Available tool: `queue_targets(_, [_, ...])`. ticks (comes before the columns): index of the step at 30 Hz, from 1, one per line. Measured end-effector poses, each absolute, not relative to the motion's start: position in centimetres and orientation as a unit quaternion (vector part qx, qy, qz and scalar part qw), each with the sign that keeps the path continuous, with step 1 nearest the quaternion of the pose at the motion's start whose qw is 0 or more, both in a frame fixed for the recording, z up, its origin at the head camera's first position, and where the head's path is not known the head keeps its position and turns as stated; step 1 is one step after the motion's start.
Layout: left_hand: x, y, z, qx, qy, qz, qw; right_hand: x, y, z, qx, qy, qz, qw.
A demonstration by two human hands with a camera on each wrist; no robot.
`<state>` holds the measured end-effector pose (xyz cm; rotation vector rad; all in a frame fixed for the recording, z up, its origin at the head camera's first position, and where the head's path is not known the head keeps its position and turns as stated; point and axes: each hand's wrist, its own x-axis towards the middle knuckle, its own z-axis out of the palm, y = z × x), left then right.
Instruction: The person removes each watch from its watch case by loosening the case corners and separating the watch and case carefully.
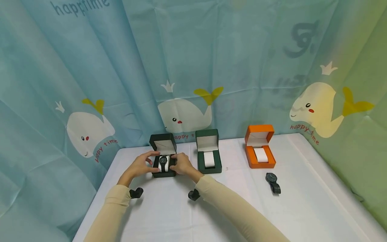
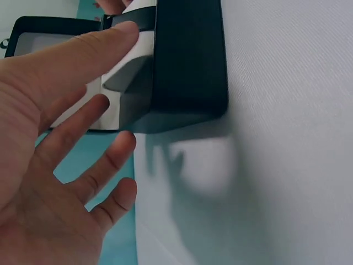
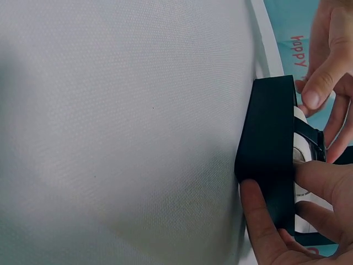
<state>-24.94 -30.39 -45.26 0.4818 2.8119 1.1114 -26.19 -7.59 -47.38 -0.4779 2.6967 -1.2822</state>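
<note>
A black wristwatch (image 1: 163, 160) on a white cushion (image 1: 168, 162) sits in the open dark watch box (image 1: 164, 174) at the table's back left. From the left, my left hand (image 1: 140, 166) reaches over the box with thumb and index finger apart. In the left wrist view its thumb (image 2: 110, 47) touches the strap and cushion while the other fingers spread loosely. My right hand (image 1: 183, 164) holds the box's right side; the right wrist view has one finger (image 3: 257, 212) along the outer wall and the thumb inside the rim.
Right of the hands stands an open green watch box (image 1: 209, 169) with a bare white cushion. Farther right is an open orange box (image 1: 262, 165), also with a bare cushion. Another black watch (image 1: 273, 183) lies in front of it. A whale-print curtain (image 1: 242, 67) hangs behind the table.
</note>
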Motion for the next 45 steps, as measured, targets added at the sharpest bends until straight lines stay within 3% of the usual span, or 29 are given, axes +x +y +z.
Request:
queue_targets(23, [-26.4, -29.0, -44.6, 0.146, 0.946, 0.278, 0.078, -26.2, -7.7, -47.1, -0.155, 0.899, -0.405, 0.059])
queue_targets(45, [-26.5, -28.6, -44.8, 0.151, 0.951, 0.263, 0.068, -26.1, -7.7, -47.3, -0.154, 0.899, -0.406, 0.061])
